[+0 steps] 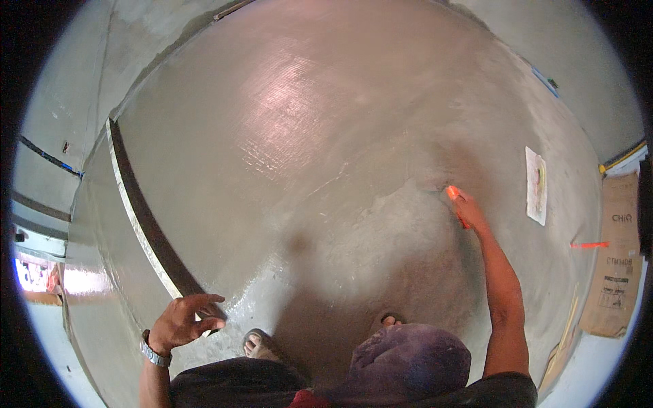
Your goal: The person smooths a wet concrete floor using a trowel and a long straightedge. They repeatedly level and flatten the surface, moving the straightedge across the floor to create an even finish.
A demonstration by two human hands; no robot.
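Two bare hands are working over the floor, and out on the left the left hand (187, 319), one metal-banded watch (156, 352) circling its wrist, is bending its fingers over the near end of one long bar (146, 234), pale on one face, dark on the other; whether they're gripping or only resting, I cannot tell. Two feet are showing below, the left (255, 343) and the right (390, 319). Further across, the right hand (471, 209) is clenching one orange-handled tool (453, 192) low over the grey, its working end too blurred to read. Right of that, one white rectangular float (536, 185) is lying flat, then one thin orange strip (590, 245) is reaching toward one brown cardboard box (615, 272) at the edge. Now the surface: the grey floor (340, 122) is glistening under a pinkish glare, looking rougher by the right hand. Around it, grey walls are rising on the left (64, 95) and right (578, 61), a bright opening (41, 272) glowing at far left.
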